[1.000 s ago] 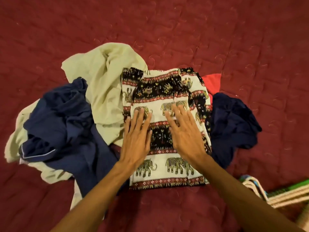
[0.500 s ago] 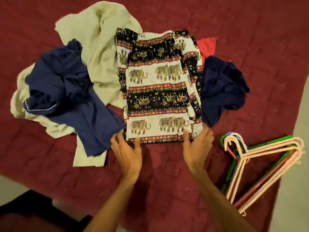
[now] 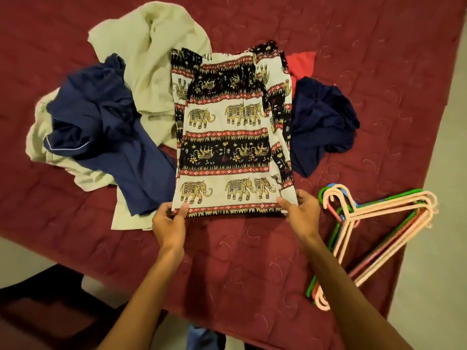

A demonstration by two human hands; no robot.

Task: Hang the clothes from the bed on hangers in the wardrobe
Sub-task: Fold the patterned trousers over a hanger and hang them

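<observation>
Folded elephant-print trousers (image 3: pixel 230 137) in cream, black and red lie flat in the middle of the dark red bed cover (image 3: pixel 379 72). My left hand (image 3: pixel 170 221) pinches their near left corner, thumb on top. My right hand (image 3: pixel 302 210) grips the near right corner. A stack of plastic hangers (image 3: pixel 374 223), pink, green and blue, lies on the bed just right of my right hand.
A cream garment (image 3: pixel 151 64) and a navy garment (image 3: pixel 106 130) are heaped left of the trousers. Another navy garment (image 3: pixel 321 122) and a bit of red cloth (image 3: pixel 302 64) lie to the right. Pale floor (image 3: pixel 442 248) borders the bed on the right and near left.
Both hands slid from pressing flat on the middle of the trousers down to their near hem and now hold its two corners. The view pulled back, showing the hangers and the bed's edges.
</observation>
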